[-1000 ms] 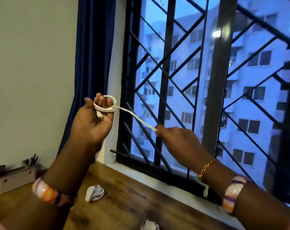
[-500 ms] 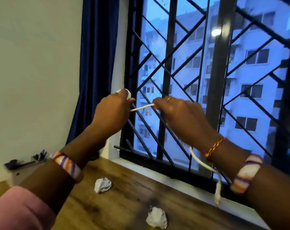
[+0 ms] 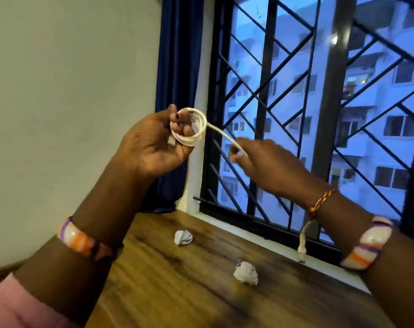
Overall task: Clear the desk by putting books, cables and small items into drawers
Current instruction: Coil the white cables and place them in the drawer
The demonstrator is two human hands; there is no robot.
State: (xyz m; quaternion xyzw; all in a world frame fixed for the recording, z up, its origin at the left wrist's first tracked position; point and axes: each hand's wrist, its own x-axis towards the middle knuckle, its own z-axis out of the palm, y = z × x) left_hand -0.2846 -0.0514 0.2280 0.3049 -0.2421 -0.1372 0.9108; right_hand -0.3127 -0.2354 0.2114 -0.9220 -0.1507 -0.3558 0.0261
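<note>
Holding the coil up in the air over the counter's (image 3: 177, 292) far-left corner: your left hand (image 3: 153, 147) has the white cable (image 3: 196, 129) wound in several loops round its curled fingers (image 3: 182, 129), thumb pressed on the top of the coil. One connector end sits tucked against your left palm, just under the loops.

From the coil's right side a single free strand runs down and right, fairly straight, to your right hand (image 3: 267, 166). Fingers there are pinched together on the strand, thumb and forefinger closed round it. Motion blur on that hand, so exact finger placement isn't clear.

Past the right hand the cable drops behind your wrist, and the loose tail hangs with its plug end (image 3: 302, 250) dangling near the counter's back edge by the window sill. I can't tell if it touches.

Key relation: the free strand's long axis points from the coil to the lower right, so the next wrap likely needs the right hand to carry it up and over the left fingers. Not much tail left, probably a few turns.

Two crumpled paper balls (image 3: 183, 237) (image 3: 245, 272) lie on the counter below, well apart from both hands, not yet dealt with. No drawer in view.
</note>
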